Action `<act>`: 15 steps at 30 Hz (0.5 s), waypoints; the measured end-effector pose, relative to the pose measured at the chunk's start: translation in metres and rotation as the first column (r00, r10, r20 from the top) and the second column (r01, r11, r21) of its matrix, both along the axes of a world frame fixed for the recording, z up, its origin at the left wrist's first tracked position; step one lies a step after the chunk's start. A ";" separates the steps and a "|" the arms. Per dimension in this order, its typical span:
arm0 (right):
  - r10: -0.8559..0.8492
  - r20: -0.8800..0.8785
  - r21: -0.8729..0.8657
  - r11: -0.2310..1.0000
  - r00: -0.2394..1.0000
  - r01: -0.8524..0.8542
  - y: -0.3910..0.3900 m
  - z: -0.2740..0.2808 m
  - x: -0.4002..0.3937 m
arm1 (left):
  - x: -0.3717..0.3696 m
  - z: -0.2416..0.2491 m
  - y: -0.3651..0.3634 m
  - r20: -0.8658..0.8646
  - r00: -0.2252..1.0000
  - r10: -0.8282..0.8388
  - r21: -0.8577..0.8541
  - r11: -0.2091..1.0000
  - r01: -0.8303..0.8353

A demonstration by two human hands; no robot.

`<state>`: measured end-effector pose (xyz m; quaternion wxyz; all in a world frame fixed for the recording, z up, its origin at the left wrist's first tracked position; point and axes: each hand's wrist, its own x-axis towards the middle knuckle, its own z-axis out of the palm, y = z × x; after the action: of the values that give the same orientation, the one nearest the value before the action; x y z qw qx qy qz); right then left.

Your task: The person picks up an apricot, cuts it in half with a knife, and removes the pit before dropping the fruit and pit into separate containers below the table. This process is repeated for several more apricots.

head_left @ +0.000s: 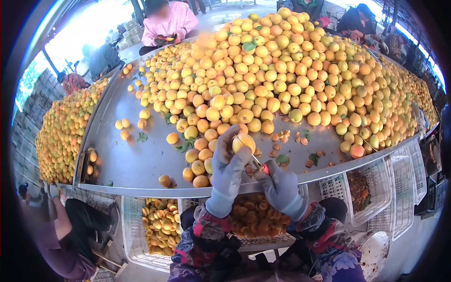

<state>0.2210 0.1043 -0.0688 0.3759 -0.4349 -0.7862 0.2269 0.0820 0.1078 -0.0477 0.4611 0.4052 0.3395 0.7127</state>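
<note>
My left hand [226, 169], in a grey glove, has its fingers closed round a yellow-orange apricot [244, 143] above the near edge of the metal table. My right hand [283, 187], gloved too, grips a small knife [265, 168] with a red handle. Its thin metal end points up to the left, right at the apricot's lower side. Loose apricots [202, 155] lie just left of my left hand. Apricot pits and scraps [274, 153] are scattered on the table beyond my right hand. Below my hands stands a crate of split apricots [259, 217].
A large heap of apricots [300, 61] covers much of the metal table [122, 164]. White crates [371, 183] stand along the near edge at right; another crate [131, 230] holds apricot halves at left. Several people, including one in a pink shirt [171, 21], sit around the tables.
</note>
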 end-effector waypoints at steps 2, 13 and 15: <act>0.001 0.014 0.002 1.000 1.000 -0.001 0.002 0.001 0.000 | -0.001 0.000 0.001 0.121 0.992 -0.046 -0.044 0.998 0.052; -0.013 0.039 0.069 0.998 0.999 0.010 0.007 -0.001 0.006 | 0.003 -0.006 0.007 -0.098 0.991 0.091 0.052 0.995 -0.086; -0.010 0.057 0.087 0.996 0.998 0.005 0.007 0.000 0.006 | -0.004 -0.002 0.002 0.173 0.980 -0.100 -0.123 0.985 0.122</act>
<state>0.2269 0.1111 -0.0688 0.3726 -0.4274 -0.8041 0.1785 0.0781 0.1102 -0.0499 0.5529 0.3309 0.3236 0.6929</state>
